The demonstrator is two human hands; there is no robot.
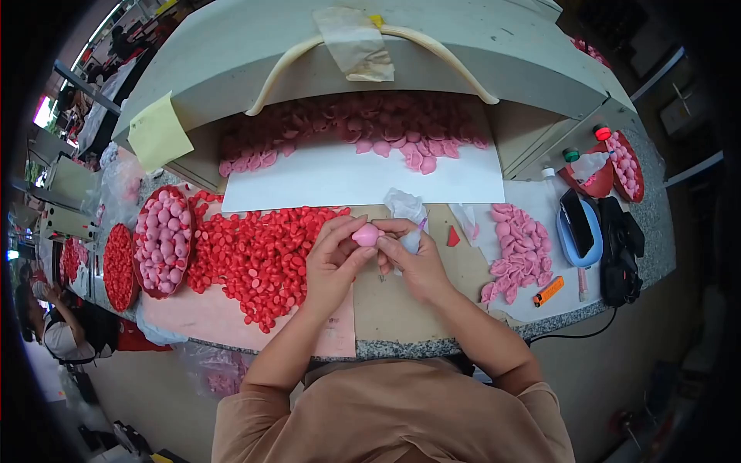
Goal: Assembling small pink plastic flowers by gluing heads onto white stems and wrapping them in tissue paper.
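Note:
A small, rounded pink piece [367,234] sits between my two hands, above the bench in the middle. My left hand [333,255] pinches it with thumb and fingers from the left. My right hand [415,258] has its fingertips closed against the piece's right side. A thin purple stick [422,224] shows by the right fingers, though its hold there is partly hidden. Just left of my left hand spreads a pile of small red pieces [255,258]. Right of my right hand lies a pile of pink pieces [521,251].
A grey cabinet [432,65] stands over a white shelf [363,189] bearing many pink pieces. Red baskets [137,255] of pieces stand at left. At right are an orange lighter [549,292], a blue tray [566,245] holding a dark phone [580,222], and a black bag [617,262].

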